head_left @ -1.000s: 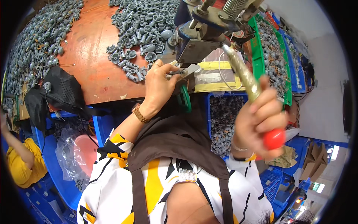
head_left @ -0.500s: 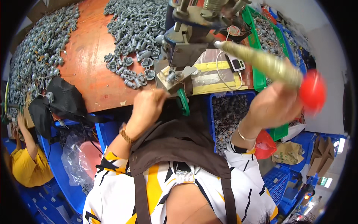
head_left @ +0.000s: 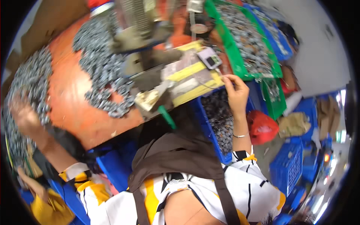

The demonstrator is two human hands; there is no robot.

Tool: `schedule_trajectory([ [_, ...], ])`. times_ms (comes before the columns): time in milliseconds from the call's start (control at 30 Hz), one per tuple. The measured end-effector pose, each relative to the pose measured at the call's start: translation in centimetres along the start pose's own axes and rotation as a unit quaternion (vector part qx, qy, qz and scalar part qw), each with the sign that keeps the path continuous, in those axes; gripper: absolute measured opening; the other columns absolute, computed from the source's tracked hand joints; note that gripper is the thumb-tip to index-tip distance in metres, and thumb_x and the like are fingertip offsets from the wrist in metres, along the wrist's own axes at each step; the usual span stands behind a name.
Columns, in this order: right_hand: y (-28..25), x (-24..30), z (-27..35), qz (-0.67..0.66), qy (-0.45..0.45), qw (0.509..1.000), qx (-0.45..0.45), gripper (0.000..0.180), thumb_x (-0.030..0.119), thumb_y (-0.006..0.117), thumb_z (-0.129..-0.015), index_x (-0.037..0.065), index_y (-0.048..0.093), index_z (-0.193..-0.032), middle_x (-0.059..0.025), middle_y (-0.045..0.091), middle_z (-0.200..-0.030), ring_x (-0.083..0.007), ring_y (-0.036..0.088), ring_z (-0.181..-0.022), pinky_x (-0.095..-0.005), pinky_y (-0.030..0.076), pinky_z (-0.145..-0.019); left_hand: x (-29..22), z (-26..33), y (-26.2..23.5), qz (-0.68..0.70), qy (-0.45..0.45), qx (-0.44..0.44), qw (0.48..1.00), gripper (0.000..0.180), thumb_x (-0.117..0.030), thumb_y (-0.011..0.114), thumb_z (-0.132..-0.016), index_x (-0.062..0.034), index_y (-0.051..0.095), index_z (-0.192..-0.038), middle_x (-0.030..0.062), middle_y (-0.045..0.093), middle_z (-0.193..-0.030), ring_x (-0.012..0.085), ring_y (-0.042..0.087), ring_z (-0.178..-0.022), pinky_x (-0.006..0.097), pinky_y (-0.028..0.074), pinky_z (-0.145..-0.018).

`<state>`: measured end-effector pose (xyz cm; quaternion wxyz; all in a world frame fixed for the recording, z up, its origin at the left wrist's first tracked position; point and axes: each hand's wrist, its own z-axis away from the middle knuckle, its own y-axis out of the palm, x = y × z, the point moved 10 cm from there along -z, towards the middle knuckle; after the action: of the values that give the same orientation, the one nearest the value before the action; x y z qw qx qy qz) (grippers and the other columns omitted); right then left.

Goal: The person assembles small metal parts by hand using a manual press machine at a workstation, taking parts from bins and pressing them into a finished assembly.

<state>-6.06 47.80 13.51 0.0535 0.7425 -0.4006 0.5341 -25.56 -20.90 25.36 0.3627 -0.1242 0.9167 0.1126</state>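
Observation:
My left hand (head_left: 24, 112), smeared by motion, is at the far left over a big pile of small grey parts (head_left: 26, 78). Whether its fingers hold anything is not visible. On the right, my right hand (head_left: 237, 92) has thumb and index fingertip brought together at the right edge of a yellow-taped board (head_left: 187, 84). What lies in that pinch, if anything, is too small to make out; a thin pale cable runs close by. Between the hands stands a hand press (head_left: 142, 48) with coil springs, blurred, above a small fixture block (head_left: 148, 100) with a green handle (head_left: 167, 117).
A second heap of grey parts (head_left: 101, 63) covers the orange tabletop (head_left: 69, 93) beside the press. A small white device (head_left: 209, 58) lies on the board. Right are a green tray (head_left: 275, 67), a blue bin (head_left: 202, 112) of parts and a red bag (head_left: 263, 127). A person in yellow (head_left: 52, 208) sits lower left.
My right hand has let go of the press's red-knobbed lever and come down to the board's edge. My left hand has swung from the fixture to the far-left pile. The view has turned.

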Motion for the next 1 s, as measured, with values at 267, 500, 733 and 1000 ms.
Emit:
schedule_trajectory([
  [267,-8.4,-1.7,-5.3,0.105,-0.054,0.986,-0.116,0.014,0.011,0.066,-0.085,-0.002,0.066,-0.088,-0.0061,0.068,-0.08,-0.0089,0.06,-0.074,-0.0259,0.048,-0.068,14.0,13.9,10.9,-0.282,-0.158,0.22,0.92,0.036,-0.025,0.061,-0.09,-0.0009,0.061,-0.117,0.0082,0.064,-0.109,0.0155,0.055,-0.085,0.029,0.044,-0.077],
  [500,-15.0,-6.3,-16.5,0.407,-0.129,0.88,-0.206,0.011,0.011,0.068,-0.079,0.006,0.069,-0.089,-0.0089,0.065,-0.094,-0.0235,0.061,-0.088,-0.0344,0.049,-0.074,12.9,20.4,15.6,-0.297,-0.132,0.17,0.93,0.028,-0.013,0.059,-0.091,0.0042,0.059,-0.113,0.0146,0.065,-0.104,0.0218,0.06,-0.091,0.032,0.047,-0.082],
  [733,-16.7,-8.9,-21.8,0.552,-0.003,0.828,-0.098,0.019,0.025,0.071,-0.077,0.009,0.072,-0.085,-0.0087,0.066,-0.088,-0.0268,0.059,-0.085,-0.0406,0.046,-0.073,11.9,20.8,15.6,-0.273,-0.169,0.11,0.941,0.028,-0.015,0.059,-0.092,0.0035,0.06,-0.113,0.0127,0.066,-0.101,0.0189,0.061,-0.09,0.031,0.048,-0.083],
  [1000,-18.8,3.2,-26.7,-0.028,-0.075,0.98,-0.183,0.024,0.025,0.055,-0.095,0.006,0.058,-0.082,-0.0011,0.056,-0.061,-0.011,0.047,-0.043,-0.0232,0.035,-0.038,15.3,20.7,12.1,-0.167,-0.208,0.077,0.961,0.024,-0.013,0.06,-0.091,0.0039,0.061,-0.109,0.0074,0.065,-0.096,0.0129,0.06,-0.084,0.026,0.049,-0.076],
])
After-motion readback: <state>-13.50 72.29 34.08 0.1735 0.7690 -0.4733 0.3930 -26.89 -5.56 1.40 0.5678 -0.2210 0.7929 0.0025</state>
